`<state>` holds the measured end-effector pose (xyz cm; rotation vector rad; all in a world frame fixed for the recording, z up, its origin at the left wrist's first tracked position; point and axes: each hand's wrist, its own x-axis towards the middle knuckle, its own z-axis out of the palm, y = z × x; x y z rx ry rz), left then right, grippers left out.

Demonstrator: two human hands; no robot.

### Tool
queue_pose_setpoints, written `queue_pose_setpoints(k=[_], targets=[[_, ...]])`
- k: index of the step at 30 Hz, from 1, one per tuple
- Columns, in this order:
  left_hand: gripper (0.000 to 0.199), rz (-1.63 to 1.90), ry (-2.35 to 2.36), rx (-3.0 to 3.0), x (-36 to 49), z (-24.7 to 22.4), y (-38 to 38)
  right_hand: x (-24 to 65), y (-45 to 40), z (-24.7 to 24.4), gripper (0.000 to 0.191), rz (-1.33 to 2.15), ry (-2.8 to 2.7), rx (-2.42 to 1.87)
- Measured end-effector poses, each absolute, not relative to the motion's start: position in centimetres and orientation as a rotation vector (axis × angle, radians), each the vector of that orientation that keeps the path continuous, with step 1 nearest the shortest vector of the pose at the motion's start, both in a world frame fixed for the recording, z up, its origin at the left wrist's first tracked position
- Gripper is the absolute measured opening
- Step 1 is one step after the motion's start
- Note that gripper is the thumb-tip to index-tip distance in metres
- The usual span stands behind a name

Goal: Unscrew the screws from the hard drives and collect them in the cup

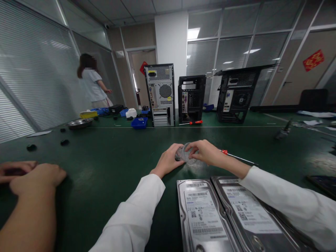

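Observation:
Over the middle of the green table, my left hand (170, 159) is wrapped round the side of a small clear plastic container (191, 160), which lies tilted with its round opening towards my right hand. My right hand (205, 152) has its fingers curled and pinched together at that opening. What the fingertips hold, if anything, is too small to make out. Just below my right forearm lie two silver hard drives (203, 213) side by side, labels up; my sleeve covers part of the right one. A red-handled screwdriver (240, 158) lies partly behind my right wrist.
Another person's hands (34, 175) rest on the table at the far left. Several computer cases (161, 94) stand along the back, with a second red screwdriver (193, 122) before them. A blue tray (139, 123) and a metal bowl (80, 123) are at back left. Someone stands behind.

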<state>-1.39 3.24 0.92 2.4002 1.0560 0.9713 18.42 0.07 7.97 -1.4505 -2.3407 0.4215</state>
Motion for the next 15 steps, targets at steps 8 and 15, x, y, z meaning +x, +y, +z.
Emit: queue_pose_setpoints(k=[8, 15], targets=[[0.059, 1.002, 1.041, 2.4, -1.35, 0.65, 3.28, 18.45, -0.03, 8.06, 0.026, 0.541, -2.395, -1.439], [0.057, 1.005, 1.029, 2.411, -1.32, 0.74, 3.11, 18.68, 0.24, 7.78, 0.027, 0.572, -2.597, -1.272]])
